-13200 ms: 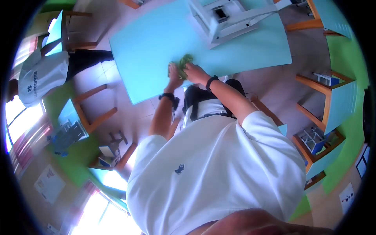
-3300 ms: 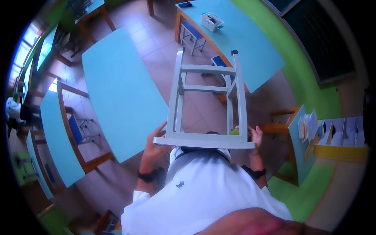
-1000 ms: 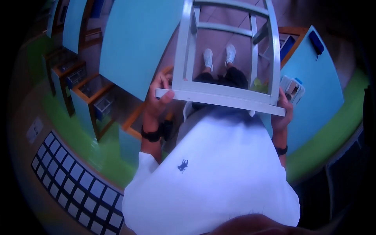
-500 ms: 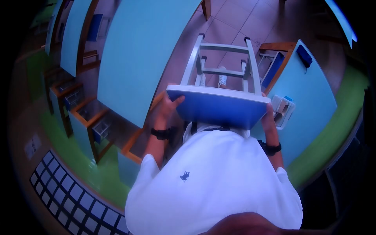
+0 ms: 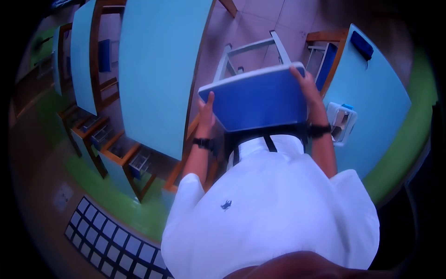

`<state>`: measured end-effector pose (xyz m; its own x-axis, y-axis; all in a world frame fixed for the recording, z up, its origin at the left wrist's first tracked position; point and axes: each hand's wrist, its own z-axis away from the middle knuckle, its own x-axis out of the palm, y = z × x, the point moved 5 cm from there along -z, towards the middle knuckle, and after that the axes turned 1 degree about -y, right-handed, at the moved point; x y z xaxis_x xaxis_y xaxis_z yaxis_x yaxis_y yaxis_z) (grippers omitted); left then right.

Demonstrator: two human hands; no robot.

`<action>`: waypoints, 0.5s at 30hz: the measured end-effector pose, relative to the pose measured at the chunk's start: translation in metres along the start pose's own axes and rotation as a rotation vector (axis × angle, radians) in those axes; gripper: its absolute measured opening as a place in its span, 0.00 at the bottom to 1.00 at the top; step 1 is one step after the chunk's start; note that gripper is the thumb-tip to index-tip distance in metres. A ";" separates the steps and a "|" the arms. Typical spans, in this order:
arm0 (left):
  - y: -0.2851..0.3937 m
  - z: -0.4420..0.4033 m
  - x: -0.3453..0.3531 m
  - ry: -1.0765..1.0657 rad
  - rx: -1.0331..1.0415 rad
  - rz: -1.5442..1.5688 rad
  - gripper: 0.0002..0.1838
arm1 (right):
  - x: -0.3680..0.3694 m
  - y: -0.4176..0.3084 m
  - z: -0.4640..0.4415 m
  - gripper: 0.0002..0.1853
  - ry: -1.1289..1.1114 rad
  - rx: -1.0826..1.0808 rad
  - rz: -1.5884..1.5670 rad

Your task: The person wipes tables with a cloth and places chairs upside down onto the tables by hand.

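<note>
A stool (image 5: 260, 100) with a blue seat, a pale rim and light grey legs is held up in front of my waist. Its seat is tilted towards me and the legs point away. My left hand (image 5: 206, 111) grips the left edge of the seat, thumb on the blue face. On the opposite side, my right hand (image 5: 307, 88) holds the seat's upper right edge. The fingers behind the seat are hidden on both hands. Each wrist wears a black band.
Left of the stool stands a large light blue table (image 5: 160, 69) with wooden edging. A second blue table (image 5: 371, 107) at right carries a white case (image 5: 341, 123) and a dark blue pouch (image 5: 361, 45). Under it is another blue stool (image 5: 326, 65). More desks line the far left.
The stool has risen on its right side and now tilts, showing more of the blue seat. Both my hands moved with it, the right one higher. The view has shifted slightly.
</note>
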<state>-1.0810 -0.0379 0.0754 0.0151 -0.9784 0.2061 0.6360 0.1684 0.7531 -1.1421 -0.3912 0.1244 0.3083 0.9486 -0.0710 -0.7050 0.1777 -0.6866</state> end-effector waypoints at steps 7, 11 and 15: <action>-0.074 -0.052 -0.007 0.154 -0.200 0.153 0.35 | 0.016 0.027 -0.131 0.45 -0.033 -0.041 0.316; -0.125 -0.086 -0.024 0.222 -0.340 0.232 0.39 | 0.049 0.028 -0.184 0.43 -0.133 0.022 0.424; -0.189 -0.114 -0.037 0.298 -0.468 0.424 0.41 | 0.074 0.048 -0.246 0.44 -0.168 0.022 0.577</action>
<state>-1.1142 -0.0472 -0.1460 0.5043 -0.8418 0.1924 0.7929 0.5396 0.2831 -0.9959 -0.3764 -0.0914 -0.2320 0.9217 -0.3110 -0.7424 -0.3743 -0.5557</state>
